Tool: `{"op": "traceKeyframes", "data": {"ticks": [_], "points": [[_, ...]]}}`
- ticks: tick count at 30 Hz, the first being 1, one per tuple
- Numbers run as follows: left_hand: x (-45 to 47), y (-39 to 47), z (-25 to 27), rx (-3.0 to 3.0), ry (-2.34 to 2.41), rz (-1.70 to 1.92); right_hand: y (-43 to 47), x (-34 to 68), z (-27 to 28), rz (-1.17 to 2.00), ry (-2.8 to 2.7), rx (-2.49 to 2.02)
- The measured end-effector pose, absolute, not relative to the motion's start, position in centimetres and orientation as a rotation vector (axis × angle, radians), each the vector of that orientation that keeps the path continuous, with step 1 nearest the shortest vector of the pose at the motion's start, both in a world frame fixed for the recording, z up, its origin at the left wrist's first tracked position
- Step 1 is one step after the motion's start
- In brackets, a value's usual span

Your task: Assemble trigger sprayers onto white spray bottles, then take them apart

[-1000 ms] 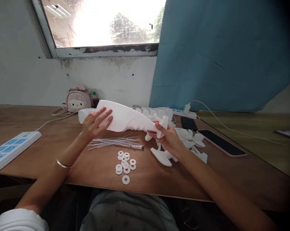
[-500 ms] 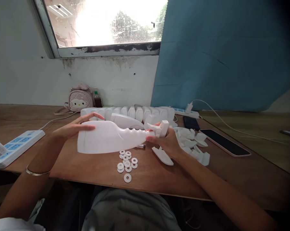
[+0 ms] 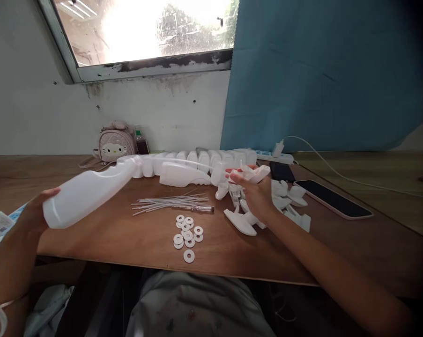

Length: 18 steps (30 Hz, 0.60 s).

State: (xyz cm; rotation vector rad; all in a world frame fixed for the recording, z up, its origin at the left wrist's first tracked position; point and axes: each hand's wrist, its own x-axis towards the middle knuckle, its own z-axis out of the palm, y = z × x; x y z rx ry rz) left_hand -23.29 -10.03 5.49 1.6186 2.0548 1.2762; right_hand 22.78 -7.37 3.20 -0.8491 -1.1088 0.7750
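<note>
My left hand grips a white translucent spray bottle by its base, with the neck tilted up and to the right. My right hand is closed around a white trigger spray head. A thin tube runs from near the bottle's mouth toward the spray head; whether its end is inside the neck I cannot tell. Below it lie a bundle of thin white tubes, a clear-handled screwdriver-like tool and several white ring washers.
More spray-head parts are heaped around and beneath my right hand. One bottle lies before a row of bottles at the back. A phone lies at the right, a pink bag at the back left.
My left hand has moved left and down with the bottle, tipping its neck upward. My right hand has moved right with the spray head, and the thin tube now shows between them.
</note>
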Motion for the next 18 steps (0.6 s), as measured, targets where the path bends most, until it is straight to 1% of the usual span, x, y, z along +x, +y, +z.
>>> {"op": "traceKeyframes", "data": {"ticks": [2, 4, 6, 8, 11, 13, 16, 18], "points": [[-25.0, -11.0, 4.9, 1.485, 2.016, 1.435, -7.3, 22.7, 3.3, 0.789, -1.072, -0.85], [-25.8, -11.8, 4.1, 1.54, 2.178, 1.482, -7.4, 22.6, 3.3, 0.81, -1.067, -0.855], [-26.0, -12.5, 3.0, 1.731, 2.449, 1.358, -7.5, 22.5, 3.3, 0.835, -1.069, -0.849], [-26.1, -12.7, 1.9, 1.986, 2.529, 1.202, -7.6, 22.3, 3.3, 0.856, -1.064, -0.84], [-26.1, -12.5, 0.4, 2.382, 2.226, 1.139, -7.7, 22.2, 3.1, 0.874, -1.08, -0.842], [-26.1, -12.3, -0.3, 2.508, 2.054, 1.105, -7.6, 22.2, 3.0, 0.866, -1.09, -0.842], [-26.1, -12.4, -0.9, 2.5, 1.954, 1.062, -7.3, 22.4, 2.7, 0.853, -1.088, -0.835], [-26.4, -12.4, -1.0, 2.372, 1.964, 1.052, -7.3, 22.4, 2.6, 0.87, -1.091, -0.842]]}}
